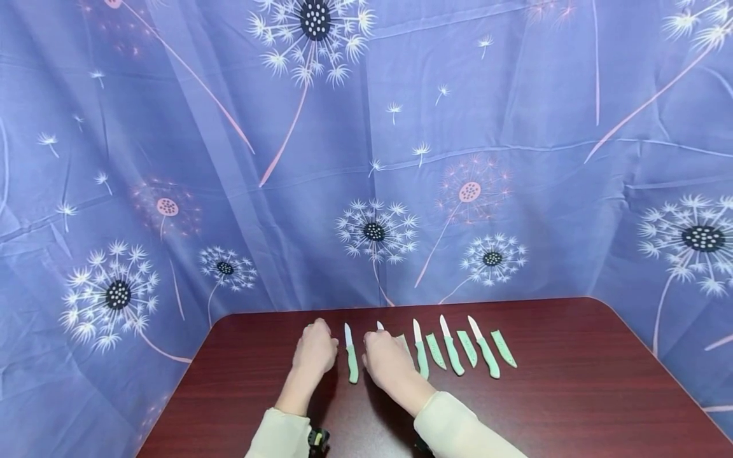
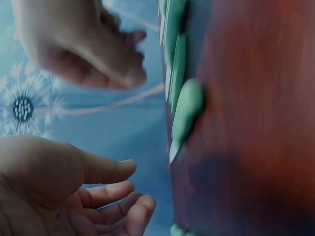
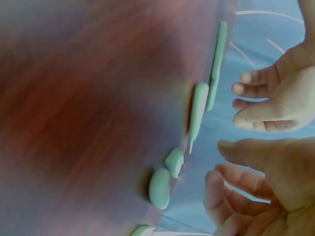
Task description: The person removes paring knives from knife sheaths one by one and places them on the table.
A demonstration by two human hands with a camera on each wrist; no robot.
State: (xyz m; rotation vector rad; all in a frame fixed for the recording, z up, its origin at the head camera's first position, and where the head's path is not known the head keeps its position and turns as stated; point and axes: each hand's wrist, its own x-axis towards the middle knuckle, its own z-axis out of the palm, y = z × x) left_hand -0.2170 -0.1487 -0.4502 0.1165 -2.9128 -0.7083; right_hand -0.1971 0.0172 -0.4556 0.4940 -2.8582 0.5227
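My left hand (image 1: 317, 346) hovers left of a small paring knife (image 1: 352, 366) with a pale green handle. Its fingers are loosely bent with nothing between them, as the left wrist view shows for the left hand (image 2: 64, 191). A bit of green shows behind that hand in the head view. My right hand (image 1: 392, 366) is above another knife, whose blade tip (image 1: 380, 326) peeks out past the knuckles while the hand hides the rest. In the right wrist view the right hand (image 3: 261, 182) holds nothing, thumb and fingers apart and relaxed.
Rightward along the dark red table (image 1: 561, 394) lie more green-handled knives (image 1: 451, 353), alternating with green blade sheaths (image 1: 467, 348). The rightmost sheath (image 1: 504, 348) lies beside the last knife (image 1: 485, 350). A blue dandelion-print cloth (image 1: 401, 191) hangs behind the table.
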